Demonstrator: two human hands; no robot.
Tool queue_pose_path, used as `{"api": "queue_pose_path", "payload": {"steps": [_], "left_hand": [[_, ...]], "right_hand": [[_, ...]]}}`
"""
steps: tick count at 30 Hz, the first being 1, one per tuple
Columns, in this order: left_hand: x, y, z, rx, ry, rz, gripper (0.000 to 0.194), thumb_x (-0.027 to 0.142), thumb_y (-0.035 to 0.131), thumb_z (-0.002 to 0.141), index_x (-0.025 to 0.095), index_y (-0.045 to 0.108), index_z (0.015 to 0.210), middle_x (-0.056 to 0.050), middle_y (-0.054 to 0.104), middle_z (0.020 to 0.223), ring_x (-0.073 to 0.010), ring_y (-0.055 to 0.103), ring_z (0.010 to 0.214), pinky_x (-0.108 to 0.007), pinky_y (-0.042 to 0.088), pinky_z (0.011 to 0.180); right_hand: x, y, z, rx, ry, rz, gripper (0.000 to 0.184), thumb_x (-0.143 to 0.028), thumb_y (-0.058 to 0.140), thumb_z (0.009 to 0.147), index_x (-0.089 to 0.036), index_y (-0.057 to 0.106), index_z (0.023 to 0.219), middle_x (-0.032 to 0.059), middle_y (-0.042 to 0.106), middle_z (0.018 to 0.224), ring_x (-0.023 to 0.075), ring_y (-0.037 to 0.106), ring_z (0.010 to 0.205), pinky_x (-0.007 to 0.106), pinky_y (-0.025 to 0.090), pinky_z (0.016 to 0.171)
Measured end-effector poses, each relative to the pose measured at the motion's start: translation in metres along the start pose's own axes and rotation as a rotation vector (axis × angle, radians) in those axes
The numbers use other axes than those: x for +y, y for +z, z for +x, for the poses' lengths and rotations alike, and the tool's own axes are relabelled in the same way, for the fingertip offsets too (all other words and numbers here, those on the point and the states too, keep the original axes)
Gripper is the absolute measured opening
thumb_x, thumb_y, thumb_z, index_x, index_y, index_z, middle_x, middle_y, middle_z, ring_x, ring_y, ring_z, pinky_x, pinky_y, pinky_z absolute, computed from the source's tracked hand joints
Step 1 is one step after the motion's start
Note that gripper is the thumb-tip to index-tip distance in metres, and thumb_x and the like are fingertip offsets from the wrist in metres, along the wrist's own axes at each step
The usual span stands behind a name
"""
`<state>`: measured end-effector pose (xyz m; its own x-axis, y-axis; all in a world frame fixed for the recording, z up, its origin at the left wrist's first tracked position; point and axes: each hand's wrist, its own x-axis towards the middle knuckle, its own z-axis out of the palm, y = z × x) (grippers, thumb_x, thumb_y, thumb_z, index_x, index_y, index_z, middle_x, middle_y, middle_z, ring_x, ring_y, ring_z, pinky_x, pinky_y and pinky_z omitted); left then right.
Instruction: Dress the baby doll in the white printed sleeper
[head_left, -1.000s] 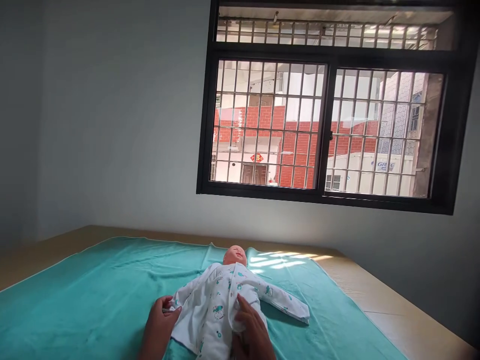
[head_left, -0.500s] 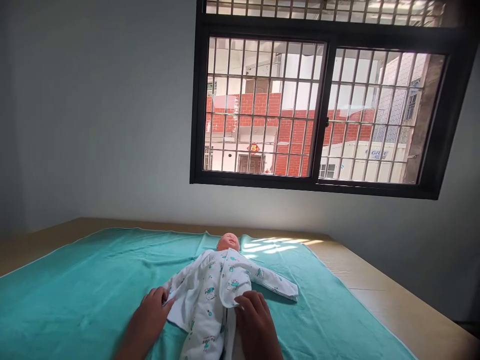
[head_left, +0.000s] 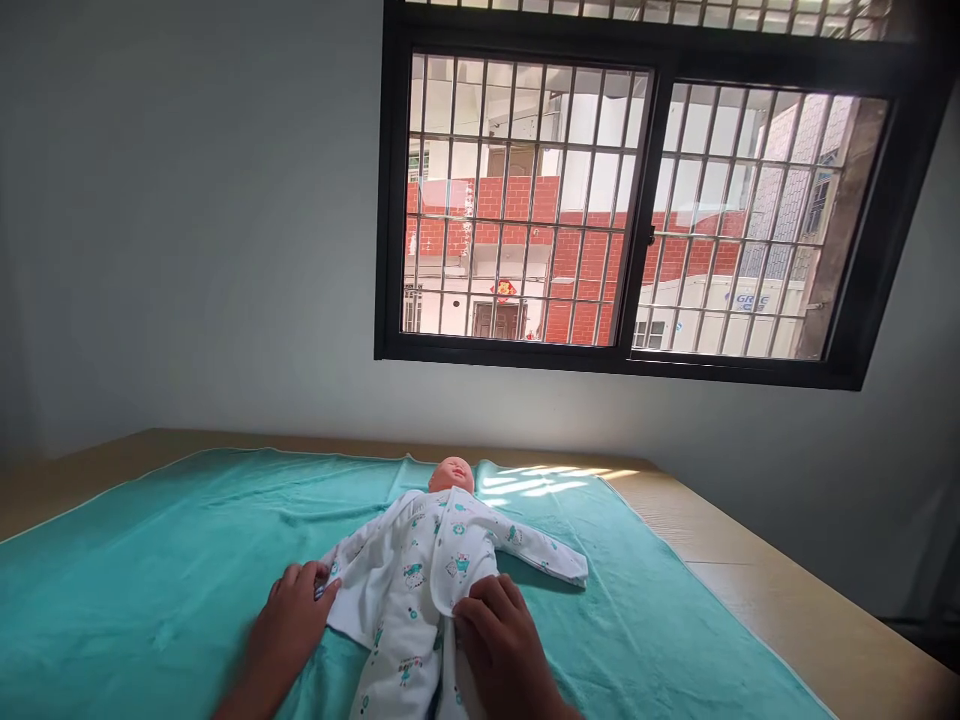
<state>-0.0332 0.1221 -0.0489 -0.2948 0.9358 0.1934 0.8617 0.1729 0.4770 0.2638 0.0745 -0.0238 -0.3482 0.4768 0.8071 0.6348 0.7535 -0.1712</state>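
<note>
A baby doll point(head_left: 452, 475) lies on its back on a turquoise cloth point(head_left: 202, 560), with its head toward the wall. It is dressed in a white printed baby jacket point(head_left: 459, 545) and matching printed pants point(head_left: 401, 665). At the left sleeve's end, my left hand point(head_left: 291, 615) has its fingers closed on the cuff. My right hand point(head_left: 504, 635) pinches the lower edge of the jacket's front flap over the doll's belly. To the right, the other sleeve point(head_left: 547, 558) stretches out flat with no hand on it. The doll's own hands and feet are hidden.
Under the cloth is a wooden table point(head_left: 757, 590), its bare edge showing at right and back. A grey wall point(head_left: 195, 250) rises behind. Set in it is a black-framed window point(head_left: 502, 355) with metal bars. Sunlight patches fall near the doll's head.
The camera view has shifted slightly, so the scene sits a little higher and further left. My right hand has drawn the flap's edge slightly left. My left hand stays at the cuff.
</note>
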Motion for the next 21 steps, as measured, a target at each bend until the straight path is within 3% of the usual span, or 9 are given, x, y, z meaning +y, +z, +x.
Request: {"api": "queue_pose_path", "payload": {"steps": [5, 8, 15, 21], "left_hand": [[0.000, -0.001, 0.001, -0.001, 0.064, -0.027, 0.024, 0.037, 0.038, 0.088, 0.021, 0.054, 0.080, -0.010, 0.058, 0.099, -0.0257, 0.059, 0.097, -0.035, 0.045, 0.087], [-0.005, 0.005, 0.006, 0.021, 0.071, -0.148, 0.020, 0.038, 0.039, 0.085, 0.022, 0.050, 0.079, -0.009, 0.057, 0.096, -0.0227, 0.060, 0.090, -0.032, 0.047, 0.083], [-0.014, 0.021, 0.014, 0.022, 0.085, -0.279, 0.033, 0.037, 0.042, 0.079, 0.019, 0.055, 0.104, -0.009, 0.057, 0.104, -0.0236, 0.059, 0.093, -0.034, 0.049, 0.085], [-0.014, 0.020, 0.016, 0.092, -0.016, -0.237, 0.057, 0.039, 0.041, 0.080, 0.008, 0.048, 0.127, -0.018, 0.047, 0.126, -0.0281, 0.058, 0.108, -0.039, 0.047, 0.097]], "right_hand": [[-0.002, 0.000, 0.000, 0.003, 0.050, 0.035, 0.017, -0.008, 0.050, 0.091, -0.022, 0.059, 0.088, 0.0035, 0.058, 0.085, 0.0192, 0.051, 0.082, 0.032, 0.046, 0.071], [-0.002, 0.001, 0.000, 0.005, 0.059, 0.046, 0.017, -0.007, 0.051, 0.090, -0.022, 0.058, 0.087, 0.0031, 0.057, 0.085, 0.0190, 0.052, 0.082, 0.032, 0.046, 0.071], [-0.002, 0.001, 0.001, 0.028, 0.063, 0.057, 0.018, -0.008, 0.049, 0.090, -0.022, 0.059, 0.087, 0.0024, 0.057, 0.083, 0.0183, 0.052, 0.079, 0.031, 0.046, 0.068], [-0.002, 0.002, -0.001, 0.023, 0.080, 0.061, 0.017, -0.009, 0.049, 0.091, -0.022, 0.060, 0.087, 0.0025, 0.058, 0.084, 0.0184, 0.052, 0.080, 0.032, 0.046, 0.069]]}}
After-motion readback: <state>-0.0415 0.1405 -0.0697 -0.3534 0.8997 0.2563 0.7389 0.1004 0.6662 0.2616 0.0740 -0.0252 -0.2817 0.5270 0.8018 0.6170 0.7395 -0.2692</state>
